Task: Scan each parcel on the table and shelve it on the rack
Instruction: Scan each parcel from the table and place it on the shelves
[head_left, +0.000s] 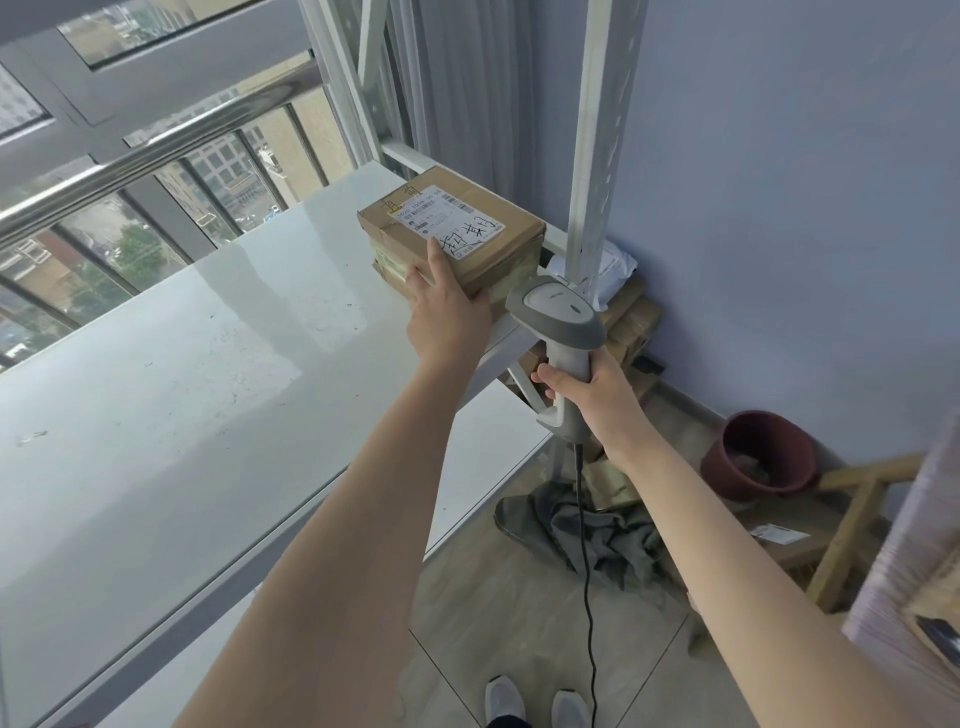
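Note:
A brown cardboard parcel (498, 228) with a white shipping label (449, 218) lies on the white rack shelf (208, 332), near its far right corner. My left hand (447, 312) rests on the parcel's near edge, with fingers straight against its top and side. My right hand (587, 395) grips the handle of a grey and white barcode scanner (558, 322), held upright just right of the parcel beside the shelf edge. The scanner's black cable (587, 545) hangs down to the floor.
A white perforated rack upright (602, 130) stands behind the parcel. More parcels (634, 322) sit on a lower level at the right. A dark red pot (763, 457), a wooden frame (857, 519) and grey cloth (597, 530) lie on the floor. A steel window railing (130, 156) runs along the left.

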